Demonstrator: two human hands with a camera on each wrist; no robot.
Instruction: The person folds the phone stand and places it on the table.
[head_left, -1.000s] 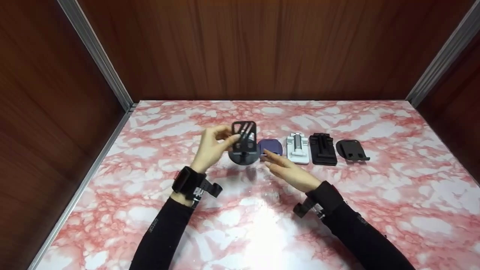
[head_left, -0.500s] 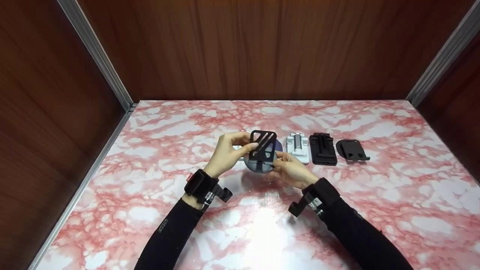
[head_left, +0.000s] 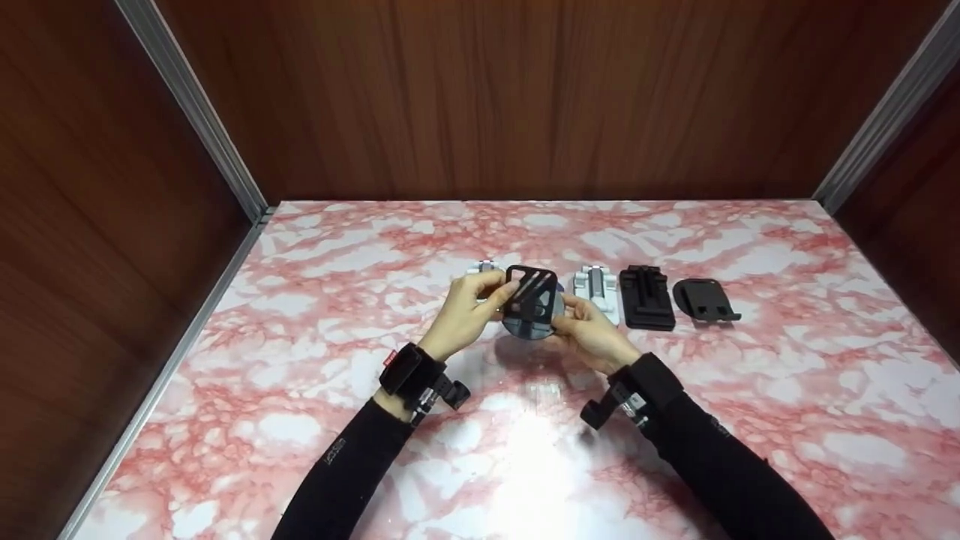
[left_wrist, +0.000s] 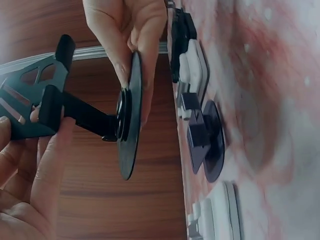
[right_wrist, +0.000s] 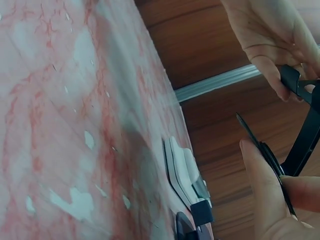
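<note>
Both hands hold a black phone stand (head_left: 529, 300) off the table. It has a slotted plate (left_wrist: 30, 90), a short arm and a thin round base (left_wrist: 131, 150). My left hand (head_left: 460, 315) pinches the plate at its left side, thumb on the front. Fingers and thumb of my right hand (head_left: 595, 335) grip the edge of the base. In the left wrist view the arm is swung out, with plate and base apart. A purple phone stand (left_wrist: 214, 140) lies on the table beneath, mostly hidden in the head view.
Right of the hands lie a white folding stand (head_left: 597, 289), a black folding stand (head_left: 647, 300) and another black round-based stand (head_left: 705, 300). Another white stand (head_left: 486, 265) is partly hidden behind my left hand. Wooden panels (head_left: 525, 97) surround the marbled table (head_left: 337, 247).
The left hand has carried the black phone stand to the right. The right hand, apart from it a second ago, has come to grip its round base. The other stands have not moved.
</note>
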